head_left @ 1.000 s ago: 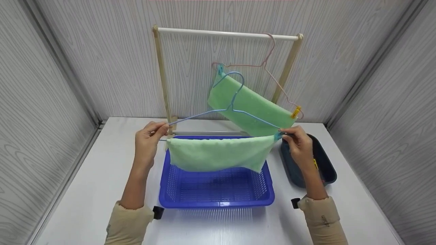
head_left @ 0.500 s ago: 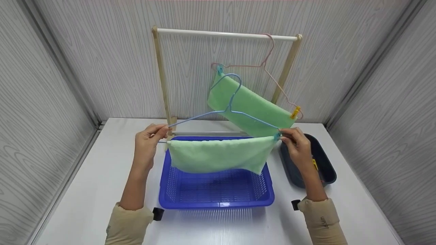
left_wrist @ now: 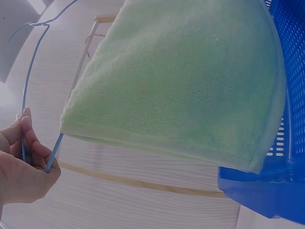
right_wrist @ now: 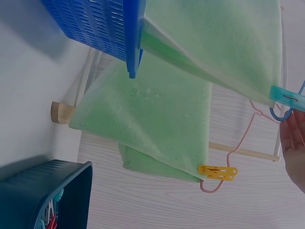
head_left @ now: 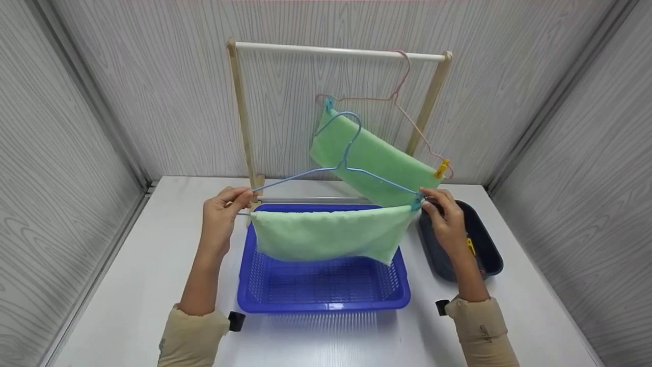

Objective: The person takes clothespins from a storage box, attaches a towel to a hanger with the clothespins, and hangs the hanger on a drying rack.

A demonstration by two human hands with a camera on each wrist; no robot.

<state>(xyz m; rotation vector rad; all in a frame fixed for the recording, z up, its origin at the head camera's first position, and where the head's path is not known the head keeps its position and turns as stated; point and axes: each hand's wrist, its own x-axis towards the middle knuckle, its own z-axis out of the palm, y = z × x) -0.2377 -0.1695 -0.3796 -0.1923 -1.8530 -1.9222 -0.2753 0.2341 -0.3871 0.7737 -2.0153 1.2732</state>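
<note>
A blue clothes hanger [head_left: 342,164] is held up over the blue basket [head_left: 326,306], with a pale green towel [head_left: 326,234] folded over its lower bar. My left hand [head_left: 222,214] pinches the hanger's left end; in the left wrist view the fingers [left_wrist: 35,143] curl round the bent wire beside the towel's edge. My right hand [head_left: 448,219] grips the right end between thumb and fingers. A teal clothespin [right_wrist: 288,98] clips the towel's right corner there, right beside the fingertips. The towel's left corner carries no clothespin.
Behind stands a wooden rack with a white rail [head_left: 316,49]. A pink hanger [head_left: 396,96] hangs from it, with a second green towel [head_left: 372,158] clipped by a teal and a yellow clothespin [head_left: 442,168]. A dark bin [head_left: 491,244] at right contains several clothespins [right_wrist: 50,217].
The hanger and towel have sunk slightly. The right fingers have shifted at the teal clothespin, which now shows more fully beside them. My left hand keeps its hold.
</note>
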